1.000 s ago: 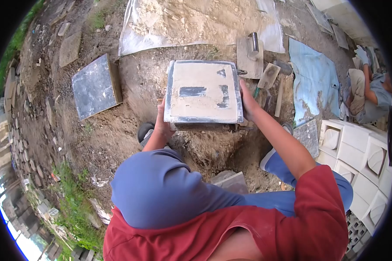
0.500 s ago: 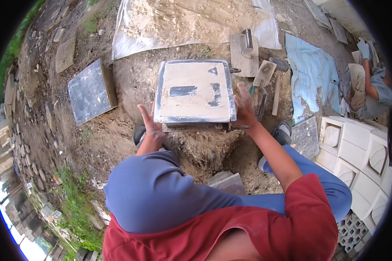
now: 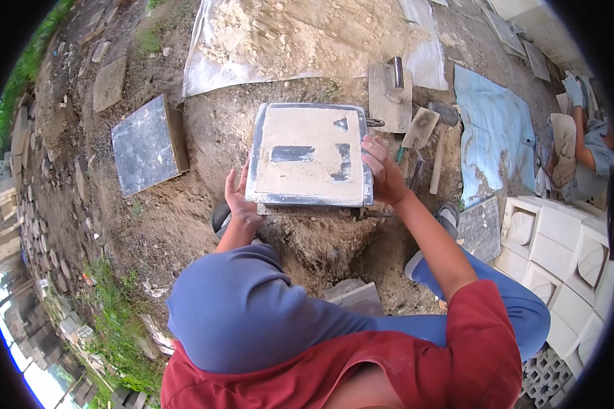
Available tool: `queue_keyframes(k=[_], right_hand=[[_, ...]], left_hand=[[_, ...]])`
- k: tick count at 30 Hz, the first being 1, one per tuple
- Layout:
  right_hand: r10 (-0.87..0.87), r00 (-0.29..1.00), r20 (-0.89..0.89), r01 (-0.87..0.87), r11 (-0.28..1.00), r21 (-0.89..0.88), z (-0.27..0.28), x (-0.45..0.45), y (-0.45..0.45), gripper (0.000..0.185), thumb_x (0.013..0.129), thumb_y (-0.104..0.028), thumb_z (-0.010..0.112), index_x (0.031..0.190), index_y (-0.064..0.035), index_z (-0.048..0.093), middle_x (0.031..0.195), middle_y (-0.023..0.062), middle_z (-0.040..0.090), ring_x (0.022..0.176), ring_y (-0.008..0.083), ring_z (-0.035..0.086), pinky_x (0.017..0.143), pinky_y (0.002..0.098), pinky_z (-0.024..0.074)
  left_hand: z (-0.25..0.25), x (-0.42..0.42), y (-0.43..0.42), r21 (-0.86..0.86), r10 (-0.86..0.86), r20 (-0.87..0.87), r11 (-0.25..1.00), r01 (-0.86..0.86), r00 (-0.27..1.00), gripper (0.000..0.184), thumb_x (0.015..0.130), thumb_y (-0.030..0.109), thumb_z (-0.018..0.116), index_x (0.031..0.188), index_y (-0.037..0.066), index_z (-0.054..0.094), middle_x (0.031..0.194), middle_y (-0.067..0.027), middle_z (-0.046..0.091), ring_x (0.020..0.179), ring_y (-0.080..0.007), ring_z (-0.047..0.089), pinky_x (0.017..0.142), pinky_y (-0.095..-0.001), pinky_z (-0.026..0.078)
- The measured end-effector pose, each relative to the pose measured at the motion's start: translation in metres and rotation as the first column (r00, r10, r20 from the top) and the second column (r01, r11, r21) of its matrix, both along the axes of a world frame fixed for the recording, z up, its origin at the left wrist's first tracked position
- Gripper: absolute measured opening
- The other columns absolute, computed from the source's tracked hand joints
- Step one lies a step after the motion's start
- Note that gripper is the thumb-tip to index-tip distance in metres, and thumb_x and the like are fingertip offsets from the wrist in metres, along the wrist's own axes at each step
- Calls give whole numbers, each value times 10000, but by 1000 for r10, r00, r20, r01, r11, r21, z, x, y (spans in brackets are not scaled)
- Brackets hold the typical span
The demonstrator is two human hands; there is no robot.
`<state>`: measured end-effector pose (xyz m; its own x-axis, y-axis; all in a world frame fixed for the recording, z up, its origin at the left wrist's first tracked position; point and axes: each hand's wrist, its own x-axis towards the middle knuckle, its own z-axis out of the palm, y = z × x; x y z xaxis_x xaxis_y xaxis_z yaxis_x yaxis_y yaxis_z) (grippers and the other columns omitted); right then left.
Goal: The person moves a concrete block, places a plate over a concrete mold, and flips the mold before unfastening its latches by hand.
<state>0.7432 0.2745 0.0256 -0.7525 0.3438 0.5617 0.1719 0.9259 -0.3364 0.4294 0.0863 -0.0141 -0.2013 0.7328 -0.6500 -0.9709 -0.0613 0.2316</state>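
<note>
A square mould [image 3: 300, 179] with a dark metal top, mostly coated in pale dust, sits in front of me at knee height. Dark patches of metal show through the dust. My left hand [image 3: 241, 198] holds its left side, fingers pointing up along the edge. On the opposite side, my right hand [image 3: 385, 170] grips the right edge with its fingers bent over it, just below a small metal latch [image 3: 375, 123]. The undersides of both palms are hidden.
A dark square plate [image 3: 147, 146] leans at left. Sand [image 3: 307, 41] lies on a white sheet ahead. To the right are a float trowel [image 3: 391, 95], a small trowel [image 3: 421, 128], a mallet [image 3: 443, 113], a blue sheet [image 3: 491, 129], stacked white blocks [image 3: 552, 238] and another person [image 3: 587, 143].
My right hand has gone from spread fingers beside the mould to bent fingers on its right edge. My left hand's fingers have closed in on the left side. The view has shifted slightly.
</note>
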Motion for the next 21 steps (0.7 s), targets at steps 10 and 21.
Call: queue_keyframes(k=[10,21], right_hand=[[22,999,24,-21,999,-26,12,-6,3,651,806,-125,759,1349,-32,414,1346,224,477,1357,445,478,1144,528,426],[28,991,131,-22,999,-48,32,-6,15,690,805,-93,745,1378,-26,368,1348,239,458,1383,464,445,1161,500,415]], left_hand=[[-11,-3,-2,-43,-90,-172,996,84,981,552,1001,229,515,1510,25,450,1459,-166,562,1330,-291,546,1122,-432,426],[20,-40,24,-125,196,-709,910,395,-677,1049,638,-2,752,1556,94,255,1599,-244,336,1484,-468,323,1233,-560,262]])
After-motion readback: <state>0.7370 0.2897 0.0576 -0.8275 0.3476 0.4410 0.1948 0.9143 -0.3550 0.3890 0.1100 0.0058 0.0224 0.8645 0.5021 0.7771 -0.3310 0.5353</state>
